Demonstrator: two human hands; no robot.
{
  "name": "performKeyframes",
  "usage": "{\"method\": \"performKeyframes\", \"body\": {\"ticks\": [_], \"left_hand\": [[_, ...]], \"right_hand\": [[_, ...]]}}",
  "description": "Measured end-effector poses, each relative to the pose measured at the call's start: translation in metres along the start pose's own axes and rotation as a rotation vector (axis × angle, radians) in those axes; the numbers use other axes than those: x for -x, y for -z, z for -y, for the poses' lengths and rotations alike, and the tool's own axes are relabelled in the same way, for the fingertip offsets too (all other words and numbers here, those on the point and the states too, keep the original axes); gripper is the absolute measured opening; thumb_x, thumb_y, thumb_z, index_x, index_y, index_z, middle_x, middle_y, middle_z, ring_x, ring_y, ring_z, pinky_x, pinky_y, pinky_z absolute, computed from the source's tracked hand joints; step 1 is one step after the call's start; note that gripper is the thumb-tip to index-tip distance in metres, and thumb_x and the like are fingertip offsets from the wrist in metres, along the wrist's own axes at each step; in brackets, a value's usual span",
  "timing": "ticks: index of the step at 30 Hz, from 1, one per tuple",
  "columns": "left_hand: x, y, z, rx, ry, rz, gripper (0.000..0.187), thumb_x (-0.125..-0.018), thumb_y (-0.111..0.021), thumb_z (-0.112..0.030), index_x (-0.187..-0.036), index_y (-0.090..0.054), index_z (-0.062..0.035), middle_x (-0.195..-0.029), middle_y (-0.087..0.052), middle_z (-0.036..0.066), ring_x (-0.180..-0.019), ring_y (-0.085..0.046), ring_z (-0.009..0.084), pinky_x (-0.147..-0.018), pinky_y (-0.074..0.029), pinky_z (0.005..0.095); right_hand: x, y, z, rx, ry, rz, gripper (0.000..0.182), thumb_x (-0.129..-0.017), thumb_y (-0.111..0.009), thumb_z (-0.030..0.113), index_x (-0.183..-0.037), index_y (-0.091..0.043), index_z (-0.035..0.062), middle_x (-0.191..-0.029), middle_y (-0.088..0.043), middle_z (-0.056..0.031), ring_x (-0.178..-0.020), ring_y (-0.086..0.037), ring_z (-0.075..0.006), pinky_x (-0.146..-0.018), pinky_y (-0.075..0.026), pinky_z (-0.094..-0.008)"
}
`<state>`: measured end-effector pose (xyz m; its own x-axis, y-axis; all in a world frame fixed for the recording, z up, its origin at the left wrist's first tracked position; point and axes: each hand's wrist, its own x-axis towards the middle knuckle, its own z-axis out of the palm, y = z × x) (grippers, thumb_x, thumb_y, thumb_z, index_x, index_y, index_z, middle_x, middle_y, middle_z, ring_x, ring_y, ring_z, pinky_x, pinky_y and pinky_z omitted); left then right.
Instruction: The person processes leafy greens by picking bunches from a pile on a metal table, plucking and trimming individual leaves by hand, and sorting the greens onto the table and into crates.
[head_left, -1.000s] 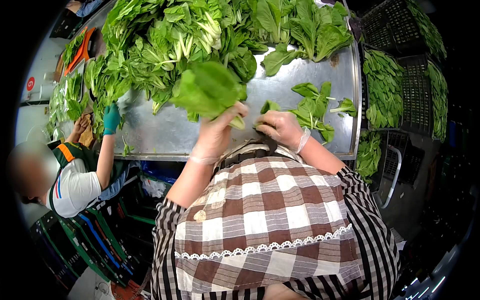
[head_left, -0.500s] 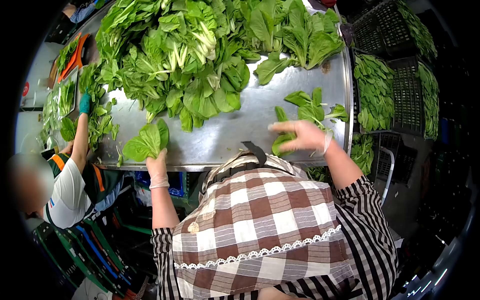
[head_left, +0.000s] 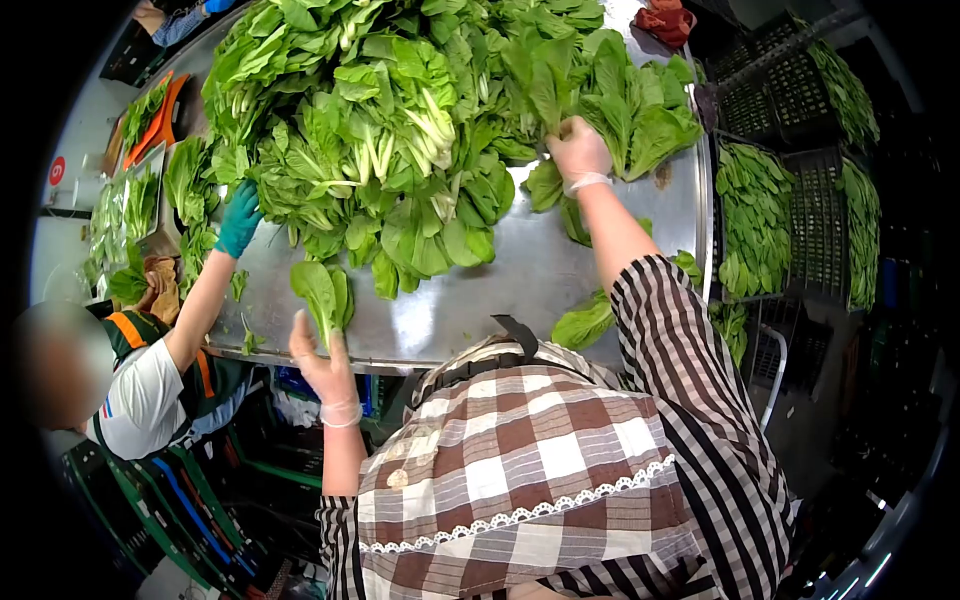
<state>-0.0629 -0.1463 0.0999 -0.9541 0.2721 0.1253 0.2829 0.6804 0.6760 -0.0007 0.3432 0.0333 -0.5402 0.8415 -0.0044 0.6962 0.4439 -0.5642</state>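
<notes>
My left hand [head_left: 322, 368], in a clear glove, is at the table's near edge. A leafy green [head_left: 322, 295] with a pale stem stands up from it, the stem base between thumb and fingers; one finger is raised apart. My right hand [head_left: 580, 152], also gloved, reaches to the far right with fingers curled at the base of another leafy green [head_left: 548, 85]. Its fingertips are partly hidden. Beside it stand broad upright heads of greens [head_left: 640, 120]. Under my right forearm lie loose leafy greens [head_left: 585, 320].
A large heap of greens [head_left: 370, 130] covers the metal table [head_left: 430, 310]. At left a co-worker's teal-gloved hand [head_left: 240, 218] touches the heap. Black crates [head_left: 808, 190] with greens stand at right, near a reddish cloth [head_left: 663, 22]. An orange tray [head_left: 155, 120] is far left.
My right hand has moved from the loose greens near me to the heads farther away. My left hand has lowered slightly, its green now more upright. The co-worker's gloved hand has moved right.
</notes>
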Motion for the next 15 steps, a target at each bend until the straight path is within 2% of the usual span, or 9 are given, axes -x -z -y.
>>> {"method": "performKeyframes", "body": {"ticks": [1,2,3,4,6,8,10,12,15], "left_hand": [[0.01,-0.002,-0.018,0.195,0.009,0.026,0.047,-0.09,-0.065,-0.005,-0.135,-0.053,-0.0006,-0.127,-0.056,0.011,-0.107,-0.056,0.0202,-0.094,-0.045,0.0317],[0.01,-0.008,-0.038,0.276,0.04,0.1,0.038,-0.091,-0.065,-0.006,-0.128,-0.059,-0.001,-0.117,-0.062,0.009,-0.098,-0.06,0.0175,-0.088,-0.048,0.0285],[0.01,-0.019,-0.051,0.364,0.069,0.173,0.035,-0.091,-0.066,-0.007,-0.125,-0.061,-0.0016,-0.113,-0.064,0.008,-0.095,-0.061,0.0165,-0.086,-0.05,0.0276],[0.011,-0.03,-0.065,0.451,0.094,0.244,0.032,-0.091,-0.066,-0.007,-0.122,-0.064,-0.0022,-0.108,-0.066,0.008,-0.092,-0.062,0.0155,-0.083,-0.051,0.0267],[0.005,-0.059,-0.093,0.483,0.022,0.424,0.029,-0.091,-0.067,-0.008,-0.119,-0.065,-0.002,-0.103,-0.067,0.008,-0.09,-0.062,0.0137,-0.082,-0.052,0.027],[0.003,-0.086,-0.122,0.57,-0.074,0.591,0.028,-0.091,-0.067,-0.009,-0.117,-0.066,-0.0011,-0.103,-0.068,0.008,-0.088,-0.062,0.0121,-0.08,-0.052,0.0265],[-0.002,-0.112,-0.149,0.663,0.005,0.799,0.031,-0.089,-0.07,-0.011,-0.117,-0.064,0.001,-0.1,-0.067,0.007,-0.086,-0.061,0.0117,-0.08,-0.052,0.0264],[-0.003,-0.14,-0.168,0.675,0.118,0.848,0.033,-0.087,-0.072,-0.011,-0.116,-0.062,0.002,-0.098,-0.066,0.006,-0.084,-0.061,0.0115,-0.078,-0.052,0.0261],[0.001,-0.16,-0.178,0.725,0.29,0.935,0.035,-0.085,-0.075,-0.011,-0.113,-0.059,0.003,-0.095,-0.064,0.006,-0.083,-0.06,0.0113,-0.077,-0.052,0.0256]], "right_hand": [[0.007,0.016,-0.002,-0.095,-0.001,0.027,0.04,-0.074,-0.076,0.035,-0.104,-0.067,0.0097,-0.09,-0.07,-0.0116,-0.081,-0.068,-0.0297,-0.073,-0.053,-0.0409],[0.01,0.02,-0.005,-0.172,-0.016,0.068,0.041,-0.074,-0.076,0.034,-0.105,-0.068,0.0087,-0.088,-0.07,-0.0116,-0.079,-0.068,-0.0283,-0.071,-0.053,-0.0401],[0.015,0.015,-0.014,-0.377,-0.022,0.065,0.038,-0.077,-0.076,0.026,-0.104,-0.068,0.0012,-0.081,-0.07,-0.0107,-0.071,-0.067,-0.0202,-0.064,-0.052,-0.0344],[0.026,0.023,-0.012,-0.511,-0.094,0.135,0.035,-0.078,-0.076,0.023,-0.102,-0.067,-0.0006,-0.079,-0.07,-0.0101,-0.071,-0.066,-0.0182,-0.062,-0.051,-0.0325],[0.061,0.049,-0.005,-0.771,-0.255,0.271,0.03,-0.081,-0.075,0.018,-0.099,-0.066,-0.004,-0.076,-0.069,-0.0089,-0.07,-0.065,-0.0143,-0.059,-0.05,-0.0287],[0.101,0.067,-0.005,-0.831,-0.249,0.338,0.022,-0.085,-0.072,0.013,-0.097,-0.065,-0.0042,-0.08,-0.069,-0.0082,-0.068,-0.064,-0.0128,-0.058,-0.049,-0.0254],[0.137,0.077,-0.002,-1.008,-0.329,0.414,0.024,-0.087,-0.071,0.011,-0.101,-0.061,-0.0046,-0.083,-0.068,-0.0084,-0.067,-0.064,-0.0131,-0.06,-0.051,-0.0252],[0.17,0.08,0.001,-1.06,-0.356,0.406,0.025,-0.086,-0.071,0.009,-0.103,-0.06,-0.0059,-0.083,-0.068,-0.008,-0.068,-0.065,-0.0126,-0.063,-0.052,-0.0246],[0.2,0.071,-0.002,-1.046,-0.254,0.351,0.021,-0.084,-0.074,0.007,-0.097,-0.062,-0.0053,-0.083,-0.068,-0.0051,-0.07,-0.063,-0.0093,-0.065,-0.051,-0.0223]]}}
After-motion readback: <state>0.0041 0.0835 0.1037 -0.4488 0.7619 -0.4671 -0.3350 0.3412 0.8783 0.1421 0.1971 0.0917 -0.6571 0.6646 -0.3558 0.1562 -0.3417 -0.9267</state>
